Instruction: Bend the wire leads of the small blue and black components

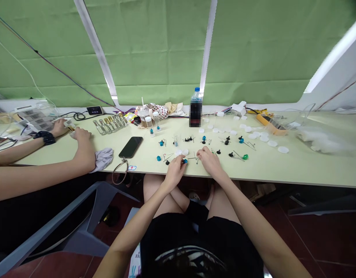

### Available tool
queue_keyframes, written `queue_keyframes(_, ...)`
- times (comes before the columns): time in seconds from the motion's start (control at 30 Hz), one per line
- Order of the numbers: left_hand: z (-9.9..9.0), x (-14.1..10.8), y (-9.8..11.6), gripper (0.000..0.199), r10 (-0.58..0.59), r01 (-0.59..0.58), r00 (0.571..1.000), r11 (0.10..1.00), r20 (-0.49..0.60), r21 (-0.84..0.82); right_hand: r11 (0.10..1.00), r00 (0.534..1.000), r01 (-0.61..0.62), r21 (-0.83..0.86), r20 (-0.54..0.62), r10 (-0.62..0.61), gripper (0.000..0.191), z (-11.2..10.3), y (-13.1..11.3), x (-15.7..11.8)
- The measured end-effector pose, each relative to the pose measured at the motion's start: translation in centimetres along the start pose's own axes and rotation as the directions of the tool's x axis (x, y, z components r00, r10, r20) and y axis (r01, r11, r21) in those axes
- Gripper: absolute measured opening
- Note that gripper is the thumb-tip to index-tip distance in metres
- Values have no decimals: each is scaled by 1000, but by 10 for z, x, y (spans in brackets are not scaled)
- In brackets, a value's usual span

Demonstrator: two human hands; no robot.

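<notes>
My left hand (175,170) is at the table's front edge, its fingers closed on a blue bead piece (185,161). A thin metal rod (192,158) runs from that piece toward my right hand (207,159), whose fingertips are pinched together; what they hold is too small to name. White round caps (182,152) lie just behind my left hand. Around both hands are several small black pieces (218,151), another blue bead (158,158), a green bead (245,157) and thin wires. A small clear vial (176,142) stands behind the caps.
Left of my hands lie a phone (130,147) and a grey cloth (103,159). Another person's hands (81,135) work near glass bottles (110,124). A dark drink bottle (196,108) stands behind; a yellow multimeter (272,124) and plastic bags (322,139) are right.
</notes>
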State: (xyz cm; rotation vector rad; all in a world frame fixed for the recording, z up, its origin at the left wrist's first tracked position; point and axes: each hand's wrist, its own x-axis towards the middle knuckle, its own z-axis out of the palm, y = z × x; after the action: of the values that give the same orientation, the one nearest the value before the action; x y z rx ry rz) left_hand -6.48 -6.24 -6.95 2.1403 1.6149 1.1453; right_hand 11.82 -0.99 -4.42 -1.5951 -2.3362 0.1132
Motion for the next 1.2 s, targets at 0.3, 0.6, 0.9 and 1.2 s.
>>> queue_keyframes(0.3,1,0,-2,28,4,-4,1000,1000,-12,10,995,989,62,79,128,-71,14,-7,2,16)
queue_keyframes(0.6,-1,0,-1,25,16,-16,1000,999,-11,29,988,995,33,153,91,-47,13,-11,6,5)
queue_keyframes(0.9,7,-16,25,27,299,-282,954,899,-1,335,968,1000,-4,251,8,3,16,-12,20,-38)
queue_keyframes(1.2,29,-21,45,42,212,-245,969,861,123,445,960,999,-9,281,-44,22,16,-5,26,-38)
